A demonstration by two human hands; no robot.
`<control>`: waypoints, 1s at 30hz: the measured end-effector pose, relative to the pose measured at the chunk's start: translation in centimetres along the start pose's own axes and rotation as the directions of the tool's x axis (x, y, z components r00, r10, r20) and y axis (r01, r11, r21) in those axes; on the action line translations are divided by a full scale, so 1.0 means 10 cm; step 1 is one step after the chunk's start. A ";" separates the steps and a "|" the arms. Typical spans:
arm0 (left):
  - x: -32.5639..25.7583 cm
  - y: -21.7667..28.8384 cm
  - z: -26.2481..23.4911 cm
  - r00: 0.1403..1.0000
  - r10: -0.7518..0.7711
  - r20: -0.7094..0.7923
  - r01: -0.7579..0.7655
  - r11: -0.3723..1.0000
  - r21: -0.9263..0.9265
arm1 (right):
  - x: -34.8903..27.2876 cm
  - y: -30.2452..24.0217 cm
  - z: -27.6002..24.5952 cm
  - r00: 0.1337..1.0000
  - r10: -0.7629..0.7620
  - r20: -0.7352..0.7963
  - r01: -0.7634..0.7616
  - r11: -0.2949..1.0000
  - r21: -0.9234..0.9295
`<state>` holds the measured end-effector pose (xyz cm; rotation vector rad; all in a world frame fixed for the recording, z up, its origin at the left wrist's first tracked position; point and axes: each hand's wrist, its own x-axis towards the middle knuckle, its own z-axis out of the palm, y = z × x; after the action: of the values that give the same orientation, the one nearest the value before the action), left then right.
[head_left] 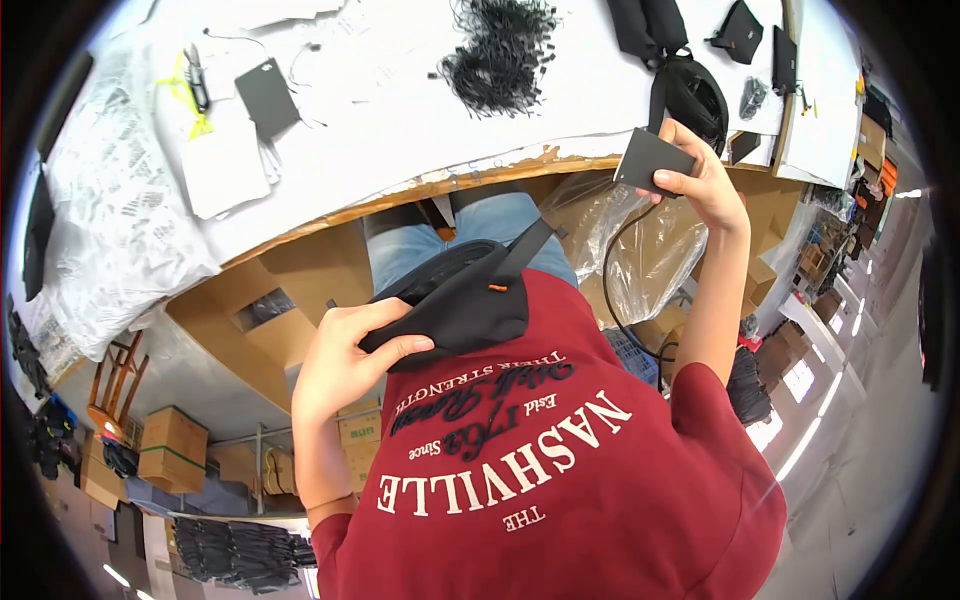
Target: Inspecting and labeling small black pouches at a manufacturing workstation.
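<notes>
My left hand (350, 350) grips the near left side of a black fabric pouch bag (470, 325), thumb on the outside. The bag is against my lap and shirt, its zipped top gaping and a short strap rising on the right. Raised over the table's edge to the right, my right hand (708, 185) pinches a dark grey card (650, 162) between thumb and fingers. A thin black cord (608, 275) hangs below that hand; whether the hand touches it I cannot tell.
On the white table (370, 130) lie a heap of small black cord loops (500, 55), another black bag (695, 95), a grey card (267, 98) and white cards (222, 175). Plastic-wrapped goods (110, 200) cover the left end. An open cardboard box (215, 310) stands below the edge.
</notes>
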<state>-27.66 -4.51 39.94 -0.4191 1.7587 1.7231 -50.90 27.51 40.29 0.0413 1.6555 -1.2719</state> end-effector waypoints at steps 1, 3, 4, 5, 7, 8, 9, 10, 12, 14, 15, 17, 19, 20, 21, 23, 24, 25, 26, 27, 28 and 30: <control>0.03 0.00 0.06 0.998 -0.021 0.065 0.023 0.999 -0.027 | 0.02 0.10 -0.05 1.000 0.000 0.019 0.000 1.000 -0.002; 0.12 -0.05 0.19 0.989 -0.004 0.150 0.008 1.000 -0.029 | -0.01 0.32 -0.24 0.997 -0.056 -0.060 0.057 0.998 0.030; 0.16 -0.08 0.27 0.989 -0.016 0.146 0.021 0.999 -0.033 | -0.02 0.42 -0.30 0.980 -0.117 -0.158 0.126 0.991 0.048; 0.19 -0.11 0.36 0.989 0.041 0.142 -0.031 0.997 -0.074 | -0.04 0.56 -0.33 0.929 -0.153 -0.336 0.208 0.969 0.134; 0.23 -0.13 0.56 0.984 0.141 0.112 -0.132 0.987 -0.089 | 0.00 0.67 -0.20 0.950 -0.220 -0.222 0.310 0.756 0.576; 0.23 -0.14 0.66 0.988 0.124 0.091 -0.117 0.990 -0.075 | 0.05 0.72 -0.02 0.942 -0.321 -0.095 0.262 0.529 0.807; 0.22 -0.20 0.77 0.982 0.167 0.082 -0.166 0.986 -0.027 | 0.06 0.80 0.17 0.928 -0.372 -0.015 0.146 0.326 0.934; 0.19 -0.21 0.88 0.976 0.207 0.073 -0.209 0.978 0.021 | 0.04 0.88 0.36 0.940 -0.336 -0.056 0.145 0.246 0.958; 0.13 -0.22 1.08 0.975 0.213 0.056 -0.217 0.972 0.087 | -0.09 1.07 0.62 0.965 -0.246 0.090 -0.054 0.152 0.987; 0.04 -0.27 1.28 0.955 0.290 0.068 -0.298 0.933 0.202 | -0.23 1.32 0.71 0.937 -0.312 0.154 -0.105 0.168 0.980; 0.01 -0.28 1.37 0.944 0.326 0.052 -0.329 0.917 0.225 | -0.31 1.40 0.75 0.948 -0.283 0.146 -0.110 0.140 0.984; -0.07 -0.34 1.55 0.939 0.345 0.009 -0.334 0.903 0.271 | -0.40 1.60 0.74 0.908 -0.358 0.217 -0.170 0.157 0.973; -0.17 -0.39 1.67 0.927 0.374 -0.010 -0.353 0.882 0.312 | -0.47 1.71 0.73 0.858 -0.430 0.282 -0.215 0.199 0.956; -0.22 -0.40 1.72 0.927 0.375 -0.021 -0.347 0.878 0.330 | -0.52 1.77 0.75 0.851 -0.445 0.278 -0.210 0.198 0.958; -0.27 -0.43 1.76 0.925 0.379 -0.031 -0.345 0.871 0.349 | -0.55 1.83 0.77 0.881 -0.410 0.235 -0.165 0.199 0.966; -0.35 -0.45 1.85 0.919 0.392 -0.031 -0.351 0.855 0.382 | -0.65 1.90 0.85 0.950 -0.277 0.143 -0.076 0.241 0.968; -0.38 -0.45 1.88 0.919 0.392 -0.043 -0.344 0.851 0.397 | -0.71 2.00 0.86 0.952 -0.277 0.135 -0.054 0.279 0.959; -0.41 -0.44 1.91 0.919 0.391 -0.049 -0.338 0.845 0.414 | -0.78 2.11 0.87 0.963 -0.242 0.121 -0.050 0.278 0.959; -0.43 -0.42 1.94 0.915 0.403 -0.026 -0.354 0.831 0.429 | -0.84 2.22 0.89 0.973 -0.206 0.104 -0.045 0.273 0.961; -0.46 -0.39 1.97 0.919 0.393 -0.020 -0.344 0.826 0.447 | -0.93 2.29 0.94 0.985 -0.162 0.062 -0.014 0.283 0.959; -0.45 -0.36 2.00 0.924 0.383 -0.008 -0.336 0.819 0.465 | -1.03 2.28 0.99 0.999 -0.001 0.033 -0.032 0.237 0.971; -0.42 -0.32 2.06 0.927 0.375 0.019 -0.333 0.796 0.506 | -1.11 2.34 1.10 0.998 0.055 -0.014 0.006 0.144 0.990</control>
<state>-18.03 14.47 41.30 0.0825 2.3728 1.4015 -25.06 35.38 32.31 0.9401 0.4773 -2.1581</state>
